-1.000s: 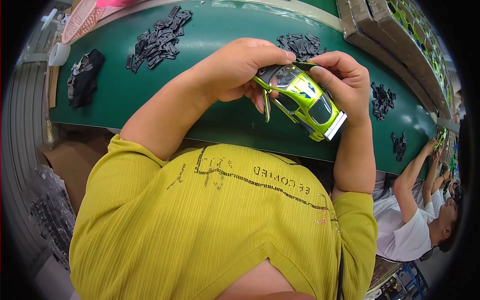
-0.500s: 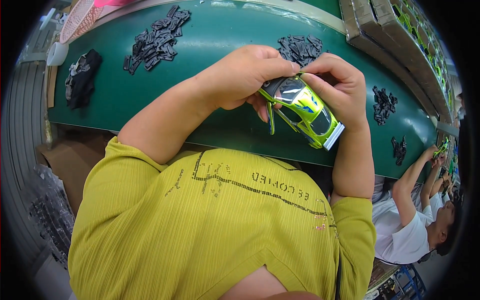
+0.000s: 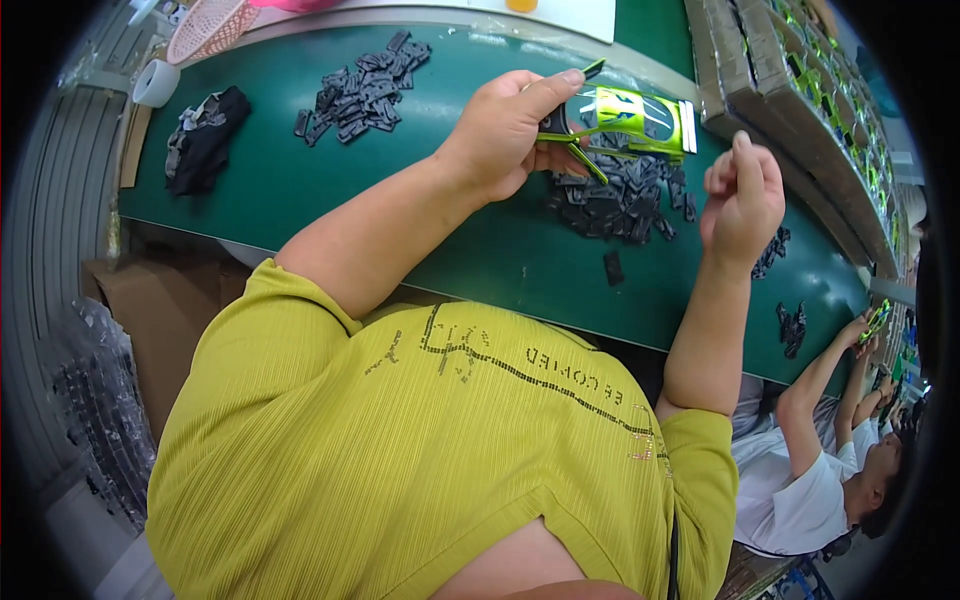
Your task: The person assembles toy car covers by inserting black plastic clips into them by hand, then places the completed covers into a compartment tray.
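Observation:
My left hand is closed round one end of a bright green toy car. Both of the car's doors stand swung out, and its white rear wing points to the right. Under the car lies a heap of small black plastic parts, with one loose piece just in front of it. My right hand is raised to the right of the car, apart from it. Its fingers are curled in, and whether they pinch anything small is hidden.
Another heap of black parts lies on the green table, left of my left hand. A dark cloth and a tape roll are at far left. Cardboard trays rise at right, and a co-worker sits beyond.
My right hand has let go of the car and moved right. My left hand has carried the car up and away, turning its wing to the right, and the heap beneath shows more.

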A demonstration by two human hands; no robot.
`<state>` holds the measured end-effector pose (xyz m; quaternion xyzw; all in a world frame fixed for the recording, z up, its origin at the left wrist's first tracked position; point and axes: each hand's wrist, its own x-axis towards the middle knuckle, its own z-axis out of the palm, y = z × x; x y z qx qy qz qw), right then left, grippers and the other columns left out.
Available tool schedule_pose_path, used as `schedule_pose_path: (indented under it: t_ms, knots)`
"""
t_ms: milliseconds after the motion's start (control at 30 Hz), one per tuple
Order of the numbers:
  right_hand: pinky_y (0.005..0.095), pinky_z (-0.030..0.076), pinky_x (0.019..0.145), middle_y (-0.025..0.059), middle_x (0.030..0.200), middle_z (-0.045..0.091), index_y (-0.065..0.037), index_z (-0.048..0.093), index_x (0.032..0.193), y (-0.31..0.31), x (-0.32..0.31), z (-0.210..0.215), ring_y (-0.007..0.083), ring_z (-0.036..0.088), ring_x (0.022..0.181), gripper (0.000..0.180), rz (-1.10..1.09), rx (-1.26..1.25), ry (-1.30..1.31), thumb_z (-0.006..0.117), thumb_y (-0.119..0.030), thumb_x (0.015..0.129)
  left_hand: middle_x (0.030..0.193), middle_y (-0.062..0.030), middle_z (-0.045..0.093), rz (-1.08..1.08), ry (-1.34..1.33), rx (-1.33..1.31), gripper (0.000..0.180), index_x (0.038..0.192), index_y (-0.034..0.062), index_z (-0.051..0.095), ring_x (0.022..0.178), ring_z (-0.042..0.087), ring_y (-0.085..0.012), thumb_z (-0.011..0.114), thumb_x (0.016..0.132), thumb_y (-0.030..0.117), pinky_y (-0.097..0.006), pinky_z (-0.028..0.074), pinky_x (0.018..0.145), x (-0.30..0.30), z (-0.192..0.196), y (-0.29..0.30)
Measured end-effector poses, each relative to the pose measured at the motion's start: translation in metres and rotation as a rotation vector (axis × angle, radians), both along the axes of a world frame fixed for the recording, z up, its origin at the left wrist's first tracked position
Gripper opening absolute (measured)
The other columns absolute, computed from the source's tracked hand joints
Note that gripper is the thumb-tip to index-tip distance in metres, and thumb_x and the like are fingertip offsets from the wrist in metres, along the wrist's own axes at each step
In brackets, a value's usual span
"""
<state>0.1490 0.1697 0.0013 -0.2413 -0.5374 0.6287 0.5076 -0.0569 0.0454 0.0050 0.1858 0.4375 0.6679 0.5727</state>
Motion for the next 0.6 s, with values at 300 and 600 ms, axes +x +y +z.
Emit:
schedule_pose_path:
  t_ms: [300,600]
  knots:
    - [0.0284,0.044,0.053,0.0058,0.071,0.061,-0.004,0.066,0.082,-0.056,-0.039,0.013,0.0149,0.057,0.058,0.015,0.082,0.715,-0.575,0.078,-0.006,0.075,0.089,-0.0106,0.061,0.099,0.068,0.141,0.031,0.102,0.0031,0.048,0.08,0.065,-0.0206,0.061,0.096,0.03,-0.037,0.059,0.073,0.002,-0.006,0.0]
    - [0.0355,0.048,0.056,0.0113,0.076,0.061,-0.005,0.067,0.086,-0.038,-0.03,0.014,0.0299,0.061,0.064,0.017,-0.076,1.201,-0.59,0.074,0.0,0.071,0.085,-0.0068,0.065,-0.24,0.182,0.135,0.03,0.099,0.0031,0.053,0.072,0.067,-0.0135,0.077,0.082,0.009,-0.025,0.055,0.064,-0.015,0.0,-0.001]
